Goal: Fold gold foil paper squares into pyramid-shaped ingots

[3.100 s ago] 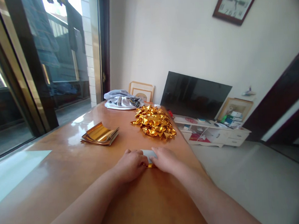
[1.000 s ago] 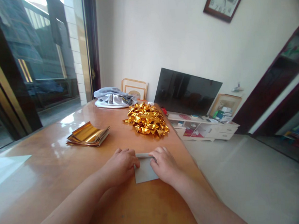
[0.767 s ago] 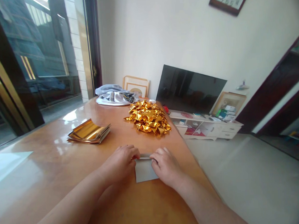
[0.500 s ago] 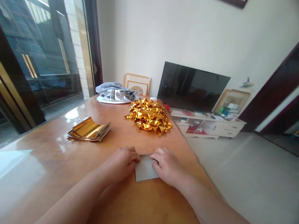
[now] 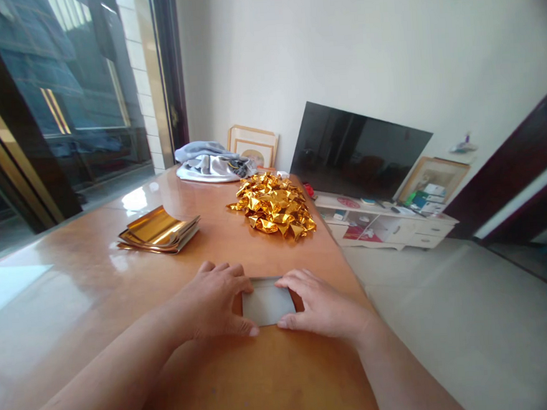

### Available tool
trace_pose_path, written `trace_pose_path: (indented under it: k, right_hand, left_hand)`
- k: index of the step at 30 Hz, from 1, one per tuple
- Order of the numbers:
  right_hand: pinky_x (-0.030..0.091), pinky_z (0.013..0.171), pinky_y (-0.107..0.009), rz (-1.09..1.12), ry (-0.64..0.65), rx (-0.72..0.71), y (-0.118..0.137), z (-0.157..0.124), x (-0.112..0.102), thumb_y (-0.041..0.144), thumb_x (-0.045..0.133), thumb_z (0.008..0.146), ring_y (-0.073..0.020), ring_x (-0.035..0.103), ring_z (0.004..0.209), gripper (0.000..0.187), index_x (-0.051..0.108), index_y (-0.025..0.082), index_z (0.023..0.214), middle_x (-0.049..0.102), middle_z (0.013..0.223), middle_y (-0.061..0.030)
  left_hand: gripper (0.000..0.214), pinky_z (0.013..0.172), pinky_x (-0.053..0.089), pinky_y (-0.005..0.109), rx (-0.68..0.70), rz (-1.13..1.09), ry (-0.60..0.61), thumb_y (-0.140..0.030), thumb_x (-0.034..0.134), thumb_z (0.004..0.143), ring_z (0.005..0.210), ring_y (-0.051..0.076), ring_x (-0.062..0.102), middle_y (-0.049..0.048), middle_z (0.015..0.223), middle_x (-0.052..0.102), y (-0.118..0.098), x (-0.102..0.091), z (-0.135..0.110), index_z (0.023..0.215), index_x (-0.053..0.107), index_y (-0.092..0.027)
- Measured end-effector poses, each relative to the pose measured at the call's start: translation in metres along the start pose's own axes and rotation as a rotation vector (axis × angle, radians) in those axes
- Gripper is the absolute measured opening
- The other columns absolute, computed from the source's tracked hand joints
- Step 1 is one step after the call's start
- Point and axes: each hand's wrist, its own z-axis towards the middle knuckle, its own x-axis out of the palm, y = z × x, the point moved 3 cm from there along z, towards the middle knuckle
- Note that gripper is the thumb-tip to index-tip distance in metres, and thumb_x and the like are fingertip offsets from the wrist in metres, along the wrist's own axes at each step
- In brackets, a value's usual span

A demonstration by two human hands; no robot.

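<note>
A small sheet of paper (image 5: 267, 305), pale grey side up, lies on the wooden table in front of me, with a narrow fold line along its far edge. It bows slightly between my hands. My left hand (image 5: 219, 299) grips its left end, thumb at the near edge and fingers at the far edge. At the right end, my right hand (image 5: 320, 305) holds it the same way, thumb near and fingertips far. Farther off lies a heap of folded gold foil pieces (image 5: 276, 206). To the left rests a stack of gold foil sheets (image 5: 160, 230), the top one curling up.
The glossy wooden table (image 5: 248, 381) has its right edge close to my right arm. Bundled light-blue cloth (image 5: 209, 162) sits at its far end. Beyond the table are a television (image 5: 358, 152) and a low white cabinet (image 5: 392, 231). A glass door (image 5: 82, 87) stands at left.
Both thumbs have come down from the upper part of the paper to its near edge, and my fingers have spread wider. The paper now bows a little. The view has shifted slightly.
</note>
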Motion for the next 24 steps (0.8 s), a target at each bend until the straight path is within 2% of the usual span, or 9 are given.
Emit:
trace_pose_path:
  k: [2,5,8,11,15,17,19,21,24]
  right_hand:
    - [0.042,0.103,-0.037,0.002,0.012,-0.007,-0.0007,-0.0002,-0.0007,0.048,0.078,0.079,-0.0269,0.055,0.121,0.063,0.059,0.026,0.135,0.06,0.13,-0.0078]
    - [0.041,0.105,-0.038,0.009,0.019,-0.015,-0.0024,-0.0014,-0.0013,0.051,0.079,0.078,-0.0278,0.053,0.124,0.069,0.057,0.026,0.138,0.058,0.135,-0.0088]
    - [0.042,0.103,-0.037,0.014,0.011,-0.028,-0.0029,-0.0026,-0.0013,0.047,0.079,0.078,-0.027,0.054,0.121,0.06,0.06,0.026,0.131,0.06,0.131,-0.0078]
    - [0.044,0.098,-0.034,0.031,-0.009,-0.04,-0.0031,-0.0023,-0.0002,0.038,0.079,0.08,-0.0245,0.057,0.112,0.043,0.065,0.026,0.118,0.063,0.121,-0.0053]
    - [0.044,0.094,-0.03,0.061,-0.032,-0.054,-0.0044,0.0003,0.0022,0.034,0.079,0.081,-0.0219,0.057,0.109,0.032,0.068,0.026,0.11,0.063,0.115,-0.0032]
    - [0.045,0.091,-0.029,0.069,-0.043,-0.052,-0.0048,0.0015,0.0025,0.032,0.078,0.082,-0.021,0.057,0.106,0.027,0.069,0.026,0.107,0.062,0.111,-0.0026]
    - [0.045,0.09,-0.029,0.072,-0.049,-0.048,-0.0045,0.0019,0.0017,0.032,0.076,0.084,-0.0206,0.058,0.103,0.023,0.069,0.026,0.105,0.063,0.109,-0.0027]
    - [0.045,0.09,-0.03,0.077,-0.044,-0.047,-0.0035,0.0012,0.0001,0.035,0.075,0.085,-0.0211,0.058,0.104,0.026,0.069,0.026,0.108,0.063,0.11,-0.0033]
    - [0.045,0.089,-0.03,0.077,-0.016,-0.028,-0.0027,-0.0007,-0.0019,0.041,0.081,0.078,-0.0233,0.057,0.107,0.044,0.066,0.027,0.117,0.062,0.116,-0.004]
  left_hand:
    - [0.052,0.086,0.035,0.037,-0.011,0.03,-0.009,-0.063,0.08,0.066,0.097,0.026,0.059,0.0034,0.101,0.065,-0.0018,0.0013,0.0009,0.104,0.072,-0.029]
    - [0.034,0.084,0.035,0.036,-0.007,0.037,-0.025,-0.052,0.078,0.074,0.095,0.025,0.059,0.0031,0.099,0.065,-0.0021,0.0027,0.0029,0.096,0.072,-0.027]
    - [0.022,0.083,0.035,0.036,-0.004,0.02,-0.029,-0.043,0.074,0.079,0.095,0.023,0.059,0.0027,0.098,0.065,-0.001,0.0028,0.0039,0.093,0.071,-0.027]
    - [0.032,0.085,0.035,0.036,-0.021,0.003,-0.011,-0.052,0.075,0.077,0.096,0.024,0.059,0.0031,0.1,0.065,-0.0016,0.0017,0.0035,0.097,0.071,-0.027]
    - [0.057,0.084,0.036,0.038,-0.039,0.016,0.01,-0.068,0.079,0.064,0.096,0.027,0.059,0.0042,0.101,0.064,-0.0051,0.0007,0.0028,0.103,0.071,-0.027]
    - [0.055,0.084,0.036,0.037,-0.043,0.03,0.005,-0.065,0.081,0.063,0.095,0.026,0.059,0.0039,0.101,0.063,-0.0059,0.0013,0.0032,0.101,0.07,-0.027]
    - [0.047,0.084,0.036,0.037,-0.04,0.035,-0.005,-0.061,0.079,0.068,0.093,0.025,0.059,0.0034,0.1,0.063,-0.0057,0.0024,0.0038,0.098,0.069,-0.027]
    - [0.039,0.083,0.035,0.036,-0.034,0.031,-0.016,-0.059,0.074,0.076,0.092,0.024,0.06,0.0034,0.099,0.063,-0.0049,0.0033,0.0043,0.096,0.069,-0.026]
    - [0.034,0.082,0.035,0.036,-0.022,0.023,-0.023,-0.058,0.065,0.085,0.09,0.023,0.06,0.0039,0.097,0.064,-0.004,0.0033,0.0046,0.095,0.07,-0.026]
